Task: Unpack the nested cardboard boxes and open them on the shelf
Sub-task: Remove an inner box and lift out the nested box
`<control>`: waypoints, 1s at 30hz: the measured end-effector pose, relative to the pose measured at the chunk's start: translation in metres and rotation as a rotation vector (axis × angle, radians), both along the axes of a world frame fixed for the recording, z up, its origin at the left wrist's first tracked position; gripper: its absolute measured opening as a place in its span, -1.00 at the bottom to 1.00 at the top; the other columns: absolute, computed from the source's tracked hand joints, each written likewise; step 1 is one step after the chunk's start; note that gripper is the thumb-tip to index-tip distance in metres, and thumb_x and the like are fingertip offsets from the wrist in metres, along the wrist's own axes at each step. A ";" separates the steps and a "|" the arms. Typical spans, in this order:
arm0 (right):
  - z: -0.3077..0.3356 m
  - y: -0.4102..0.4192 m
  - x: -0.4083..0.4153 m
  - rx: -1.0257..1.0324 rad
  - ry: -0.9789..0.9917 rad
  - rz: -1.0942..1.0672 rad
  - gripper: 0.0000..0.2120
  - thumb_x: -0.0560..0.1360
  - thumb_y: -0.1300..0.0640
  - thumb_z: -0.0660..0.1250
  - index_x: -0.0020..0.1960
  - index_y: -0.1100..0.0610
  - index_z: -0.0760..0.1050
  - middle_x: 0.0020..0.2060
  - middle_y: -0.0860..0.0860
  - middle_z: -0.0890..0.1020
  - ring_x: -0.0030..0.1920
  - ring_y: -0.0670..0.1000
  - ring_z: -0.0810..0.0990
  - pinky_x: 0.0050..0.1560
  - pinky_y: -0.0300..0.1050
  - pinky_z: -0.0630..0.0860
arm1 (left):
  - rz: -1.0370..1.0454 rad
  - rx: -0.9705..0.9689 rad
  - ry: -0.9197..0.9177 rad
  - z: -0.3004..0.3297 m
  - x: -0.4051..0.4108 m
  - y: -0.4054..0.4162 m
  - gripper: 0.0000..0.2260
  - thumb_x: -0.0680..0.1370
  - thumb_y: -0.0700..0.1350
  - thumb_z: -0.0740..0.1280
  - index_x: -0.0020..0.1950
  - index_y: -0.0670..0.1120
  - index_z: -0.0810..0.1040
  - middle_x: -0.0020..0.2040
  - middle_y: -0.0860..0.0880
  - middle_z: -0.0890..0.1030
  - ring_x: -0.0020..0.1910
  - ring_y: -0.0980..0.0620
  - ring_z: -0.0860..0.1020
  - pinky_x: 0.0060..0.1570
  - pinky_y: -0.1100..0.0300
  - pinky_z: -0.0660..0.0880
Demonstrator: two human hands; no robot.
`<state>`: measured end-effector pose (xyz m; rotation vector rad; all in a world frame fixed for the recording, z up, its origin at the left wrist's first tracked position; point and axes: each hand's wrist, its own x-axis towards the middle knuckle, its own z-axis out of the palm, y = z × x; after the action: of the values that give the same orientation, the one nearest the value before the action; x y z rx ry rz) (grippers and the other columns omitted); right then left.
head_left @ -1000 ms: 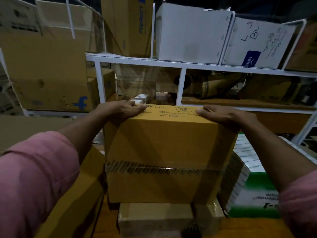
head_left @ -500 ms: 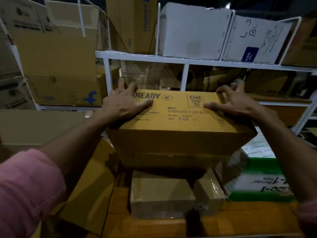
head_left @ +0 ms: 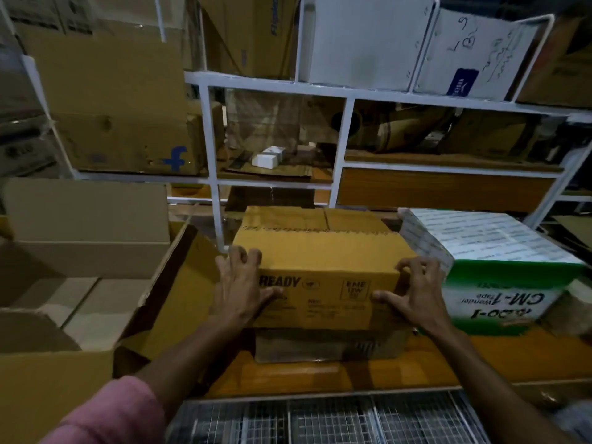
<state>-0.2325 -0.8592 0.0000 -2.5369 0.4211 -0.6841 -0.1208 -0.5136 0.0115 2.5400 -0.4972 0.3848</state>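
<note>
A yellow-brown cardboard box [head_left: 323, 251] with printed lettering on its near face sits in the middle, taped shut along its top seam. It rests on a smaller flat brown box [head_left: 326, 346] that lies on the wooden shelf board [head_left: 288, 376]. My left hand [head_left: 238, 286] grips the yellow box's near left corner, fingers over the top edge. At the near right corner my right hand [head_left: 416, 293] holds it the same way, thumb on the front face.
A large open carton [head_left: 80, 283] with raised flaps stands at the left. A green and white tape pack [head_left: 493, 283] lies against the box's right side. White metal racking [head_left: 211, 155] with more cartons rises behind. A wire grid [head_left: 336, 418] lies below the board's front edge.
The yellow box has been tipped away from me and lowered onto the flat box, its printed face now toward me. Both hands slid from its far edge to its near corners.
</note>
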 end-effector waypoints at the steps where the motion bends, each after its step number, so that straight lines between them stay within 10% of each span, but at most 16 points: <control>1: -0.009 0.002 -0.003 -0.002 0.003 0.001 -0.32 0.21 -0.28 0.60 0.10 -0.29 0.21 0.25 -0.02 0.23 0.30 0.23 0.32 0.11 0.35 0.56 | 0.010 0.003 0.014 -0.013 -0.003 0.003 -0.39 0.38 0.31 0.51 0.22 0.10 0.29 0.23 0.00 0.19 0.20 -0.10 0.25 0.01 0.03 0.45; 9: -0.035 0.014 -0.012 0.030 -0.003 -0.101 -0.49 0.41 -0.43 0.25 0.08 -0.04 0.37 0.18 0.00 0.24 0.27 0.19 0.26 0.14 0.25 0.49 | 0.020 0.027 0.029 -0.035 -0.008 0.012 -0.56 0.54 0.41 0.15 0.12 0.06 0.30 0.28 -0.06 0.25 0.20 -0.12 0.30 0.04 -0.06 0.48; 23: -0.026 0.005 0.015 -0.016 0.101 -0.188 -0.52 0.53 -0.26 0.31 0.30 0.04 0.45 0.32 0.10 0.26 0.36 0.30 0.23 0.28 0.33 0.40 | -0.021 0.055 0.162 -0.024 0.021 -0.010 -0.56 0.59 0.32 0.22 0.22 0.00 0.34 0.40 -0.16 0.24 0.32 -0.24 0.27 0.22 -0.09 0.39; 30: -0.012 0.004 0.046 -0.316 0.190 -0.145 -0.56 0.56 -0.24 0.16 0.25 0.01 0.51 0.26 0.16 0.47 0.34 0.22 0.36 0.37 0.28 0.25 | 0.050 0.365 0.064 -0.004 0.043 -0.037 -0.44 0.56 0.41 0.13 0.34 0.03 0.41 0.42 -0.17 0.34 0.43 -0.25 0.26 0.32 -0.30 0.31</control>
<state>-0.1866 -0.8548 -0.0119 -2.9068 0.6091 -0.6032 -0.0782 -0.5509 0.0077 2.9107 -0.5195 0.2471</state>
